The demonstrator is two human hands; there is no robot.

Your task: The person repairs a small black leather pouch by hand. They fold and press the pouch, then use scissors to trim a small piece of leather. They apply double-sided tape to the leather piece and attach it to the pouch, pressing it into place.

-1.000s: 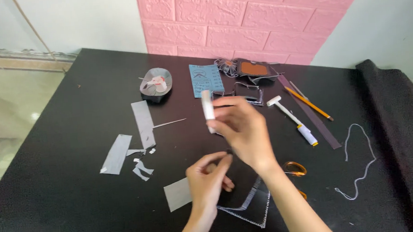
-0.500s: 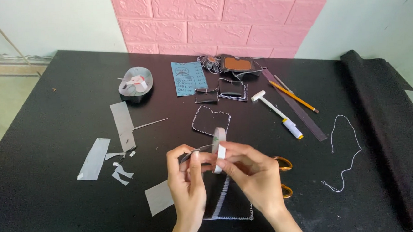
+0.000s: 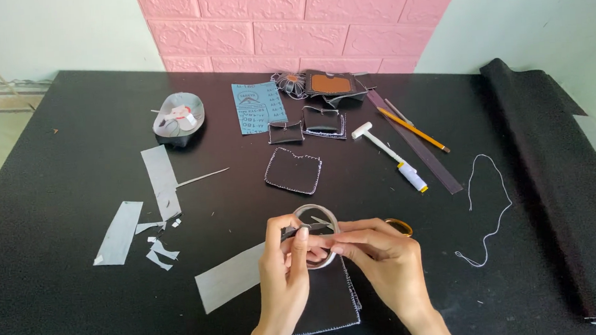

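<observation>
Black leather piece is lying at lower centre while both hands, lowered from mid-frame, are pinching what looks like a tape roll above it, left hand and right hand meeting.

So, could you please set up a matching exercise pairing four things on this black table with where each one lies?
Things:
1. roll of tape
2. white thread
3. pencil
4. blue sheet

Places:
A. loose, right of the hands
B. far side, near the pink wall
C. held between the left hand and right hand
D. slanted beside the dark ruler

Pairs: 1-C, 2-A, 3-D, 4-B
</observation>
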